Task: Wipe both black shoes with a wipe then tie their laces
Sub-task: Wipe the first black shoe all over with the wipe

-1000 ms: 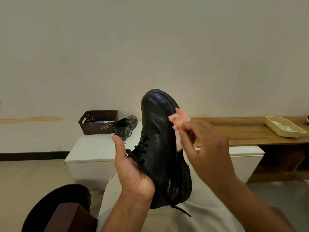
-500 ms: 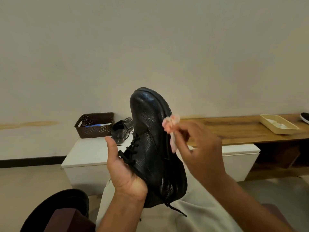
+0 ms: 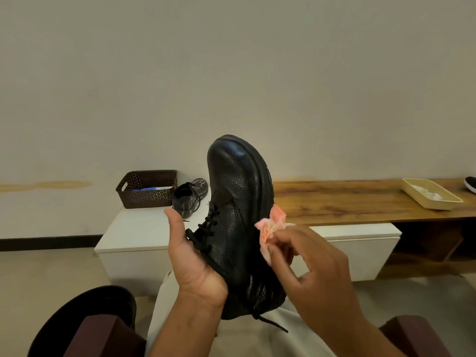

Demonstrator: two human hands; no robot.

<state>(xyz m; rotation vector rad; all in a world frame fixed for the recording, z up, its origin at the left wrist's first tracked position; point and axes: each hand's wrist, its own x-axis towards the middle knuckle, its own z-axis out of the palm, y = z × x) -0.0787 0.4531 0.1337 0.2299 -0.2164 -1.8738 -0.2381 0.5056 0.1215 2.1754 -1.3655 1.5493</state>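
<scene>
- We see the left hand (image 3: 192, 256) cradling a black shoe (image 3: 239, 222) from below, palm under the laced side, thumb up beside the laces (image 3: 206, 228); its fingers are hidden behind the shoe.
- The shoe is held in the air above our lap, toe up, heel low near the light trousers (image 3: 283, 338); one lace end hangs loose below the heel.
- The right hand (image 3: 316, 276) pinches a crumpled pink wipe (image 3: 270, 228) between thumb and fingertips, and the wipe touches the shoe's right side, about halfway up.
- The second black shoe (image 3: 189, 197) sits on the white tabletop (image 3: 134, 233) near its far edge, laces undone, well apart from the held one.
- A dark perforated basket (image 3: 146, 189) stands just beside that shoe at the far left corner of the tabletop, with something blue and white inside.
- To the right runs a wooden tabletop (image 3: 347, 199); a cream tray (image 3: 432, 194) with white crumpled material lies near its right end.
- A dark shoe toe (image 3: 470, 184) shows at the right edge of the view.
- Dark red chair arms (image 3: 103, 336) frame the lower corners.
</scene>
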